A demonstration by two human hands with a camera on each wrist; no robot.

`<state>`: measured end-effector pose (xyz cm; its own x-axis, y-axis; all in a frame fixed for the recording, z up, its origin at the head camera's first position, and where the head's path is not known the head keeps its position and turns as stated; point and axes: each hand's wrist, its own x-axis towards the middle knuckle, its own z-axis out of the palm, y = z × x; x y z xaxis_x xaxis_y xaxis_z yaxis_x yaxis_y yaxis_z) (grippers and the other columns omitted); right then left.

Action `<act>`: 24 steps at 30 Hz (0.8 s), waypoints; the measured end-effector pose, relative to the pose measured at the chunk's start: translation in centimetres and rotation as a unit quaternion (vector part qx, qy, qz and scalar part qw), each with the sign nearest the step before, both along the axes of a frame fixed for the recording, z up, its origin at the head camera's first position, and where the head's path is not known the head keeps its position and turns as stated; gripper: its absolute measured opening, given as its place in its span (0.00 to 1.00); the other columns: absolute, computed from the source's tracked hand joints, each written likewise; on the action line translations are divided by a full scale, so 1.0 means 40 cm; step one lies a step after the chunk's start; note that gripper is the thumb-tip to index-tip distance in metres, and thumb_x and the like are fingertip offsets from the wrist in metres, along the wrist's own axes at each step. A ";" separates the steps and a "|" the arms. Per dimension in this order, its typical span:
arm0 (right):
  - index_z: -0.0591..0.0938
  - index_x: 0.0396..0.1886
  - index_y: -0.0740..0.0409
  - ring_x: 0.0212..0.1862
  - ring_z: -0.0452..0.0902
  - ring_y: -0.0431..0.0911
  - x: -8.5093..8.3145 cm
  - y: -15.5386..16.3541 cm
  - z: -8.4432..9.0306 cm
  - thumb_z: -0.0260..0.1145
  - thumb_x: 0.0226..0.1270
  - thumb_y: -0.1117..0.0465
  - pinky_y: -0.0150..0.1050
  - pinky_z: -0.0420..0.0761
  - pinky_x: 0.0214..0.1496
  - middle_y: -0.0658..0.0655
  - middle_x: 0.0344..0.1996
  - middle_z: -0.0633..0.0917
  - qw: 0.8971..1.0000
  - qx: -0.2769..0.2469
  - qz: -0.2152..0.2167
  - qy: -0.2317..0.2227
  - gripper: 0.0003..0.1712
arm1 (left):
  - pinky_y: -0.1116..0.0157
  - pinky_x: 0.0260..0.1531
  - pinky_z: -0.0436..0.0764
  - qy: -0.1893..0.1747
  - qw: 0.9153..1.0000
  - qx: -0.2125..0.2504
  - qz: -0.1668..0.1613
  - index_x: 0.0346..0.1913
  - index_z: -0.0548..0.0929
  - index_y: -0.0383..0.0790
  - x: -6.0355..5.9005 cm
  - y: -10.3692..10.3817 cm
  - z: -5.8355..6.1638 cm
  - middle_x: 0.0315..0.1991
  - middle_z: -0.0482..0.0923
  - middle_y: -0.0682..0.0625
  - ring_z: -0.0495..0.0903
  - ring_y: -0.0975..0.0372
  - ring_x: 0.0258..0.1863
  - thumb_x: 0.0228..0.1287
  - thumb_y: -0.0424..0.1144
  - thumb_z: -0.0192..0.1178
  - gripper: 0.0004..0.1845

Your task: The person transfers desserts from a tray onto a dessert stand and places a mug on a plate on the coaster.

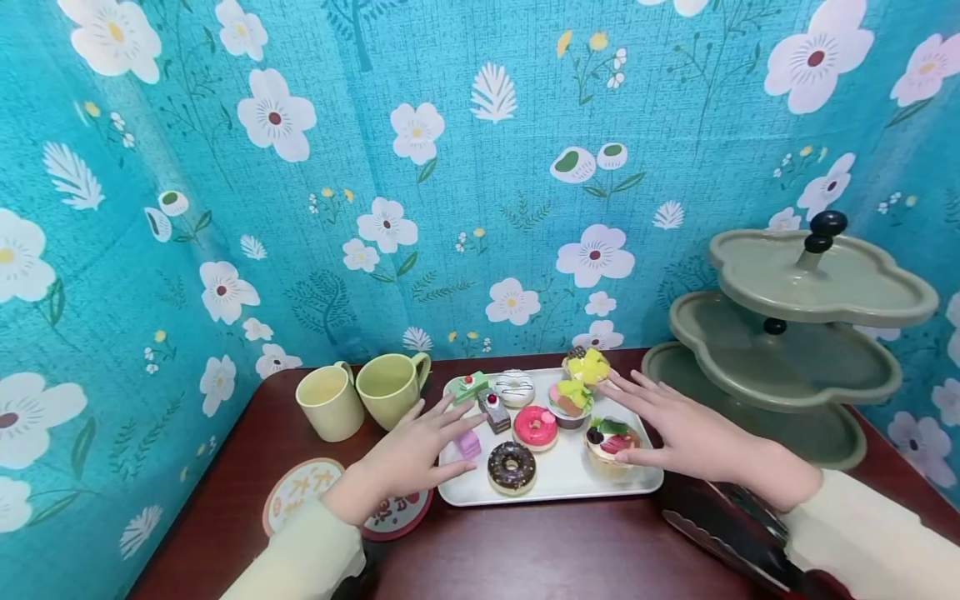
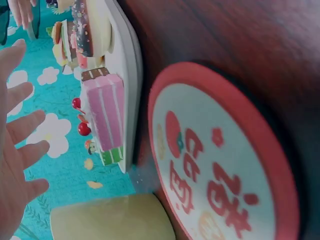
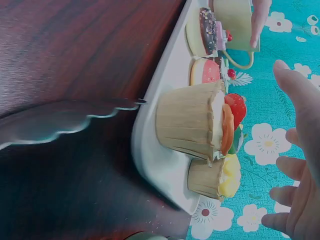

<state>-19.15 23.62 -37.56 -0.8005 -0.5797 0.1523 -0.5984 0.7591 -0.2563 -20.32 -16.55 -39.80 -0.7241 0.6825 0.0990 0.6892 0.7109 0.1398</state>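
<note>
A white tray (image 1: 570, 475) of toy pastries sits mid-table. My left hand (image 1: 423, 446) hovers open, fingers spread, over the tray's left edge, nearest a pink cake slice (image 1: 468, 442). In the left wrist view the left hand (image 2: 17, 150) stays apart from that pink cake slice (image 2: 105, 117). My right hand (image 1: 675, 429) is open and spread over the tray's right edge, its thumb beside a fruit-topped cupcake (image 1: 611, 442). The right wrist view shows the right hand (image 3: 300, 150) clear of that fruit-topped cupcake (image 3: 192, 122). Neither hand holds anything.
Two pale green cups (image 1: 330, 402) (image 1: 390, 387) stand left of the tray. Round coasters (image 1: 300, 492) lie under my left wrist. A three-tier green stand (image 1: 787, 333) fills the right side. Dark tongs (image 1: 720, 521) lie near the right forearm. Floral cloth walls surround the table.
</note>
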 end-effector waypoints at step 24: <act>0.67 0.78 0.48 0.69 0.69 0.66 0.108 0.091 -0.030 0.70 0.60 0.30 0.63 0.81 0.52 0.66 0.73 0.69 0.997 -0.017 -0.055 -0.047 0.52 | 0.62 0.58 0.78 0.010 0.996 -0.031 -0.080 0.52 0.89 0.43 0.033 -0.048 -0.048 0.51 0.85 0.49 0.81 0.60 0.55 0.65 0.40 0.70 0.14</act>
<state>-14.84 27.26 -38.75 -0.8705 -0.4837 0.0914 -0.4843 0.8084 -0.3346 -19.02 -18.48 -41.71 -0.6038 0.7944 0.0661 0.7967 0.5986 0.0833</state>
